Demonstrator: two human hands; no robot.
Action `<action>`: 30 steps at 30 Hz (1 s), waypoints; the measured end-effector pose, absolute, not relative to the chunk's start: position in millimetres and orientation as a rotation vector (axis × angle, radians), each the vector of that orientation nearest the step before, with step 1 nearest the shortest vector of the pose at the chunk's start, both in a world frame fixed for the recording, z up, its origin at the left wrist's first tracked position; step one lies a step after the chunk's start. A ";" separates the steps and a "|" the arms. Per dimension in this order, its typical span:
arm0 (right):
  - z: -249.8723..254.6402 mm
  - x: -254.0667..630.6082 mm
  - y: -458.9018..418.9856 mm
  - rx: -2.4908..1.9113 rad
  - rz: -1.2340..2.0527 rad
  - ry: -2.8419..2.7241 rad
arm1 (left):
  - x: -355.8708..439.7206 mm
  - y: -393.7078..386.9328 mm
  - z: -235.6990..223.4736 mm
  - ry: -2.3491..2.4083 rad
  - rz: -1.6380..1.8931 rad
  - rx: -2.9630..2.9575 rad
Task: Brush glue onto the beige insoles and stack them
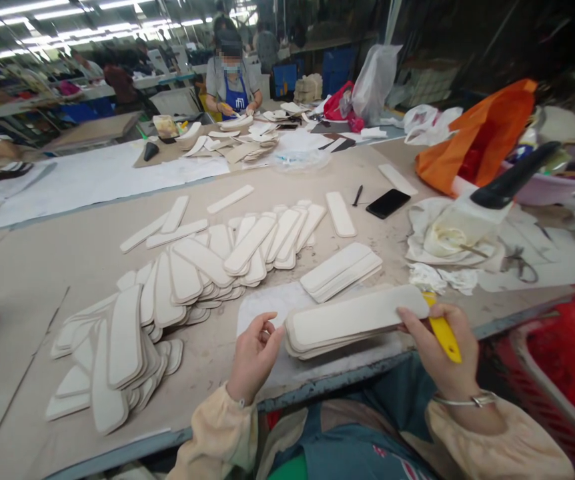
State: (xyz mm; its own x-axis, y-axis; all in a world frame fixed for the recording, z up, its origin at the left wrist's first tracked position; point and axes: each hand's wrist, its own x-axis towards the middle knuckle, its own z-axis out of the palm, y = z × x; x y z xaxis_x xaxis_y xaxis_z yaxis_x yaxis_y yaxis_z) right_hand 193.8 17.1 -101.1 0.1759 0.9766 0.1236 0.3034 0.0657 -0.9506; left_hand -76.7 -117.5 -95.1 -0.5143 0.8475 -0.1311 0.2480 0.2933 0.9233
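My right hand (442,340) is closed around a yellow-handled tool (445,333), its working end hidden. The thumb of that hand also presses on the right end of a long off-white strip (357,317), the top one of a stack with rounded ends. At the stack's left end is my left hand (257,353), fingers loosely curled and apart, with the thumb close to the strip's edge; whether it touches I cannot tell. Just behind lies a smaller pile of similar strips (340,270). To the left, many more strips (185,273) spread in overlapping heaps.
On the right are a phone (388,203), a cut-open plastic jug (472,223) with pale paste inside, and an orange bag (477,140). A red basket (542,380) stands beside the table edge (337,383). Across the table, a person in a blue apron (236,97) handles similar pieces.
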 end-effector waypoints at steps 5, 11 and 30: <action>-99.7 193.1 16.9 -1.513 0.713 -1.444 | -74.0 -113.2 -99.6 1.954 1.141 1.089; -116.9 201.0 19.7 -1.502 0.548 -1.568 | -72.9 -109.3 -103.7 2.044 1.049 1.233; -108.0 211.4 42.2 -1.360 0.547 -1.731 | -79.3 -107.2 -103.4 2.069 0.953 1.329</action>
